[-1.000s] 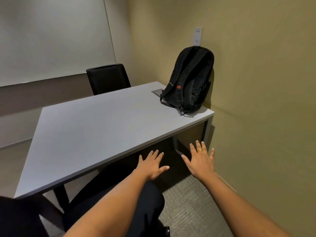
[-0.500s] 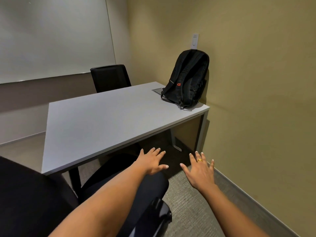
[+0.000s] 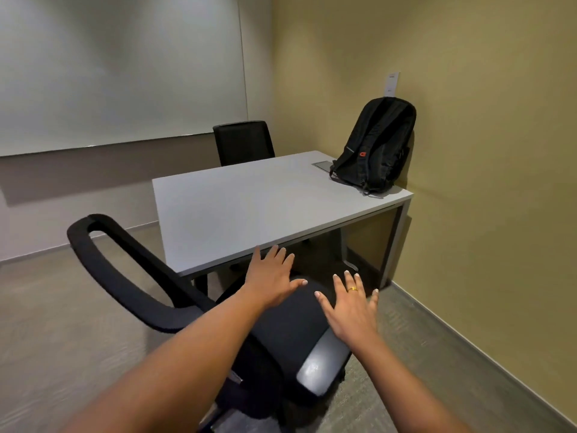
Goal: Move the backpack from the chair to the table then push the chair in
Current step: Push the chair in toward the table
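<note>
A black backpack (image 3: 376, 148) stands upright on the far right corner of the grey table (image 3: 249, 207), leaning against the yellow wall. A black office chair (image 3: 290, 335) with a looped armrest stands in front of the table's near edge, its seat partly out from under the top. My left hand (image 3: 270, 278) hovers over the seat's front, fingers spread, holding nothing. My right hand (image 3: 351, 307), wearing a gold ring, is spread above the seat's right side. Whether either palm touches the chair is unclear.
A second black chair (image 3: 243, 142) sits pushed in at the table's far side. A whiteboard (image 3: 118, 70) covers the left wall. The yellow wall (image 3: 484, 151) runs close along the right. Carpet (image 3: 46, 339) stretches to the left of the chair.
My view has pulled back from the table, bringing the near chair's armrest and seat into sight. Both hands stay spread and now lie over the seat. The backpack has not moved.
</note>
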A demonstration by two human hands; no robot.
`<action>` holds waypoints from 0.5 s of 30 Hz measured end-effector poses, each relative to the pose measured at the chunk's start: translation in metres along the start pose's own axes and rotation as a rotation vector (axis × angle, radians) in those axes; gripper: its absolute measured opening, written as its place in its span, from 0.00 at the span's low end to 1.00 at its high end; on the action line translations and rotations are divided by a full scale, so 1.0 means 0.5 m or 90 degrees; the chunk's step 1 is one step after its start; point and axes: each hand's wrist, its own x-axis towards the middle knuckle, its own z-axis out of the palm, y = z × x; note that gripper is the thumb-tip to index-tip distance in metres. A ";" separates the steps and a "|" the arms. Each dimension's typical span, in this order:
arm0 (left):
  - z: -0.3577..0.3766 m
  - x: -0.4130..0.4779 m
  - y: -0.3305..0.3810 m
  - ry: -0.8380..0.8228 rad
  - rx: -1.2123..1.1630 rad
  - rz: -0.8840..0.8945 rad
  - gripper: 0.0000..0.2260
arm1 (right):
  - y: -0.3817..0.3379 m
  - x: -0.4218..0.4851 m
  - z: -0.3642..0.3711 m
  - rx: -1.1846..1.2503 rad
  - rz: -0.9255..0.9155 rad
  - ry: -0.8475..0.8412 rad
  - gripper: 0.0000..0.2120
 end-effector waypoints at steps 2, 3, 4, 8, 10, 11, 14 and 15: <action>-0.028 -0.028 -0.041 0.036 -0.004 -0.012 0.32 | -0.056 -0.021 -0.006 0.021 -0.013 0.013 0.31; -0.042 -0.040 -0.060 0.047 -0.009 -0.013 0.32 | -0.083 -0.031 -0.009 0.030 -0.018 0.021 0.31; -0.054 -0.052 -0.078 0.055 -0.015 -0.011 0.31 | -0.110 -0.040 -0.013 0.039 -0.020 0.031 0.31; -0.082 -0.101 -0.166 0.078 -0.055 -0.005 0.31 | -0.222 -0.064 -0.035 0.074 -0.013 0.087 0.31; -0.086 -0.126 -0.221 0.086 -0.081 0.002 0.30 | -0.281 -0.077 -0.046 0.097 -0.002 0.125 0.31; -0.084 -0.138 -0.251 0.094 -0.096 0.007 0.30 | -0.311 -0.085 -0.051 0.108 0.003 0.144 0.31; -0.069 -0.179 -0.333 0.136 -0.126 0.020 0.28 | -0.399 -0.111 -0.057 0.127 0.025 0.186 0.31; -0.062 -0.193 -0.359 0.152 -0.128 0.019 0.28 | -0.430 -0.119 -0.056 0.130 0.033 0.196 0.31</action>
